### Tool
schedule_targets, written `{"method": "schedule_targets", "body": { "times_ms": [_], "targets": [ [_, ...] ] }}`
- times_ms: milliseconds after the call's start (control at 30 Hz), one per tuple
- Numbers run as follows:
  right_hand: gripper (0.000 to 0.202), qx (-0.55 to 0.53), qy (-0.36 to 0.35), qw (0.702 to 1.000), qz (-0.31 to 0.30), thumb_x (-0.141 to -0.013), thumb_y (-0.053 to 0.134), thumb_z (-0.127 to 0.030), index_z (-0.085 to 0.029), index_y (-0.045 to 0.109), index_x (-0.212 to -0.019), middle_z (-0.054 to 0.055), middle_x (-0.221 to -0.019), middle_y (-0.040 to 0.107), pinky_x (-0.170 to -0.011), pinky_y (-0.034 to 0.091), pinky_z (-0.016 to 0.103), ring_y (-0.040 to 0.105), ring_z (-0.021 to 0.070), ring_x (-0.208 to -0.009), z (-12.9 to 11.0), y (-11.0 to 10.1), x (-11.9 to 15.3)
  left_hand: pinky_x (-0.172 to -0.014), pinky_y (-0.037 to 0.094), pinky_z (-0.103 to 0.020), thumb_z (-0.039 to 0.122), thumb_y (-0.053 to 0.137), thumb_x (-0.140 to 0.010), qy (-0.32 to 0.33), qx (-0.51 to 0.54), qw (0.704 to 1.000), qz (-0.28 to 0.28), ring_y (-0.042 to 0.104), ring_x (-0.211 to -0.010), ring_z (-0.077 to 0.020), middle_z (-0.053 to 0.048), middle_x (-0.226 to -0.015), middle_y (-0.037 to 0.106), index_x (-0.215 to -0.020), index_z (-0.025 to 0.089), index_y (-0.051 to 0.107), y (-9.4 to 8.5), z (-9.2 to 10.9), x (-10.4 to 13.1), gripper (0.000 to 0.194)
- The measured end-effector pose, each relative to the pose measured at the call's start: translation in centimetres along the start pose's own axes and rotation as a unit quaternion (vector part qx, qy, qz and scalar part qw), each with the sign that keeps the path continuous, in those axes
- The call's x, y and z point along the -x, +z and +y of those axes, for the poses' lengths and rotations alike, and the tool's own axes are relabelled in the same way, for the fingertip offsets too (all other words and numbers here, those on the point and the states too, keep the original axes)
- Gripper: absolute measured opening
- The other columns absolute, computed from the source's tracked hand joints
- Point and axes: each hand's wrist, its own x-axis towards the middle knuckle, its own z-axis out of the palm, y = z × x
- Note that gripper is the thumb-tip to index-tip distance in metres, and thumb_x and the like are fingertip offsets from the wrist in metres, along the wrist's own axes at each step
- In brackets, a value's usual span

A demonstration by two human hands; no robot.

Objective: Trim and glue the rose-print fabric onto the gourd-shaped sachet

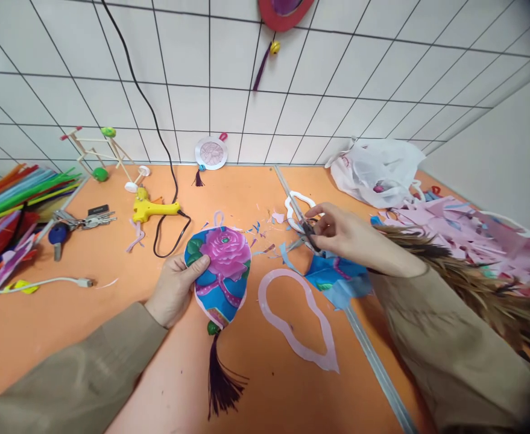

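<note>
In the grasp of the left hand (174, 286), under its thumb, is the flowered ornament (223, 265), with a dark tassel (222, 389) below. To the right of this hand lies a thin paper outline (263, 296); a passing sleeve (441, 325) could bend it. The right hand (343, 233) has its fingers at the scissors (309, 231), but I cannot tell if they grip. A careless snip might nick the blue cloth (330, 274) beside them.
</note>
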Motion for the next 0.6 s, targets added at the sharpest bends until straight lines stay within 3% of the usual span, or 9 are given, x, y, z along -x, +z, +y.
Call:
{"method": "schedule_targets", "body": {
  "times_ms": [100, 200, 300, 433, 500, 600],
  "targets": [
    [0.048, -0.238, 0.001, 0.969, -0.07, -0.077, 0.07, -0.039, -0.023, 0.049, -0.118, 0.004, -0.085, 0.067, -0.062, 0.047, 0.029, 0.063, 0.0172, -0.07, 0.0, -0.9, 0.4, -0.057, 0.056, -0.023, 0.035, 0.093, -0.054, 0.001, 0.008, 1.0, -0.003, 0.064, -0.053, -0.0126, -0.004, -0.062, 0.073, -0.073, 0.014, 0.078, 0.0, -0.1, 0.0, 0.032],
    [0.062, -0.35, -0.042, 0.924, -0.149, -0.075, 0.075, -0.043, -0.026, 0.048, -0.128, 0.008, -0.103, 0.069, -0.08, 0.052, 0.034, 0.068, 0.0223, -0.095, -0.5, -0.9, 0.9, -0.062, 0.058, -0.025, 0.035, 0.093, -0.054, -0.003, 0.011, 1.0, -0.007, 0.067, -0.056, -0.0146, -0.006, -0.065, 0.075, -0.073, 0.014, 0.078, 0.0, -0.1, 0.1, 0.032],
    [0.062, -0.336, -0.096, 0.919, -0.181, -0.074, 0.076, -0.039, -0.026, 0.051, -0.129, 0.008, -0.104, 0.065, -0.084, 0.052, 0.033, 0.065, 0.0221, -0.1, -1.2, -0.2, 1.2, -0.064, 0.059, -0.026, 0.035, 0.093, -0.054, -0.004, 0.012, 1.0, -0.005, 0.069, -0.059, -0.0157, -0.006, -0.066, 0.075, -0.072, 0.014, 0.078, 0.1, 0.0, 0.1, 0.032],
    [0.042, -0.229, -0.181, 0.938, -0.188, -0.067, 0.072, -0.025, -0.022, 0.062, -0.107, 0.006, -0.103, 0.061, -0.084, 0.05, 0.032, 0.06, 0.0212, -0.098, -1.7, 0.5, 1.5, -0.061, 0.059, -0.027, 0.036, 0.092, -0.055, 0.007, 0.014, 1.0, -0.005, 0.068, -0.057, -0.0156, -0.005, -0.066, 0.075, -0.073, 0.015, 0.078, 0.1, 0.0, 0.1, 0.031],
    [0.034, -0.199, -0.216, 0.937, -0.187, -0.067, 0.069, -0.025, -0.02, 0.063, -0.1, 0.005, -0.096, 0.06, -0.077, 0.048, 0.03, 0.058, 0.0194, -0.09, -1.8, 0.7, 1.6, -0.06, 0.059, -0.027, 0.036, 0.092, -0.056, 0.016, 0.013, 1.0, 0.0, 0.068, -0.057, -0.0157, -0.004, -0.066, 0.075, -0.073, 0.015, 0.077, 0.1, 0.0, 0.1, 0.031],
    [0.03, -0.211, -0.215, 0.928, -0.217, -0.072, 0.068, -0.031, -0.017, 0.064, -0.098, 0.003, -0.084, 0.058, -0.064, 0.045, 0.026, 0.054, 0.0155, -0.076, -1.8, 1.0, 1.7, -0.063, 0.06, -0.029, 0.036, 0.092, -0.055, 0.025, 0.009, 1.0, 0.009, 0.068, -0.057, -0.0167, -0.004, -0.065, 0.074, -0.071, 0.014, 0.076, 0.2, 0.0, 0.2, 0.031]
  ]
}}
